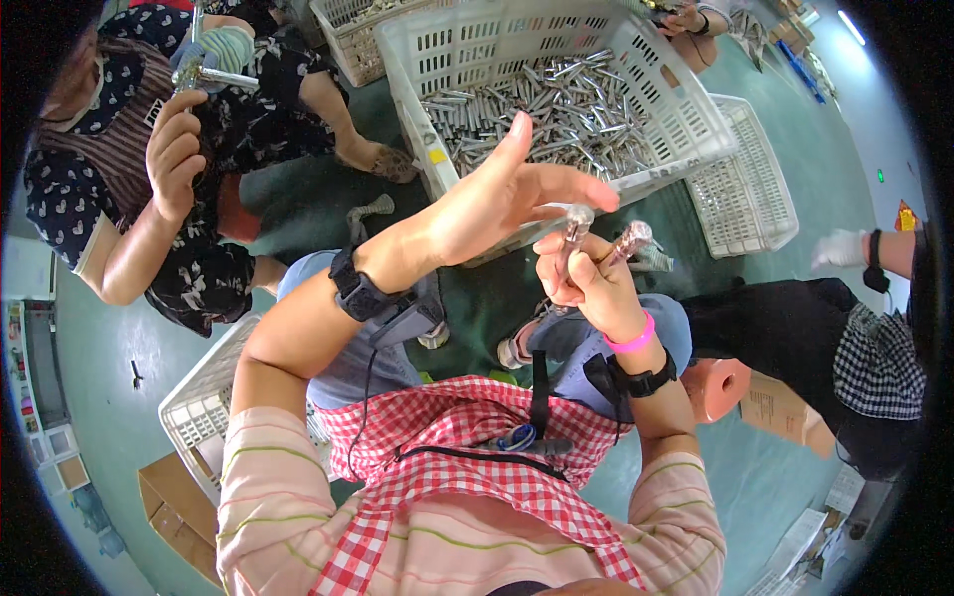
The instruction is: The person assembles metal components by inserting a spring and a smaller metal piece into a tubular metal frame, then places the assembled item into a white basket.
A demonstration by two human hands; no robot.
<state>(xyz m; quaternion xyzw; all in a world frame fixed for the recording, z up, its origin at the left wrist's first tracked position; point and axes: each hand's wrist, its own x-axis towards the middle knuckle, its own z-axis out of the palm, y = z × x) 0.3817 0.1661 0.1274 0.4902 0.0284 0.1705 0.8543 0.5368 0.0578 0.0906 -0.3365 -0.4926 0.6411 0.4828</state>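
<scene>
My right hand [594, 283] is closed around two shiny silver metal pieces with rounded, knobby heads. The left of these metal pieces [573, 236] stands upright beside the thumb, and the other metal piece [629, 241] leans to the right. Their lower ends are hidden in my fist. My left hand [497, 199] is held out just above and to the left of them, thumb raised and fingers stretched, with nothing in it. Its fingertips come close to the upright piece's head; I cannot tell whether they touch it. Beyond my hands, a white plastic crate [686, 159] holds many silver metal rods.
Another white crate [740, 194] stands right of the big one, and a white basket [204, 397] is at my left. A co-worker's hand [177, 154] at left holds a metal part. A gloved hand [840, 250] shows at right, near an orange stool [717, 390] and a cardboard box [780, 409].
</scene>
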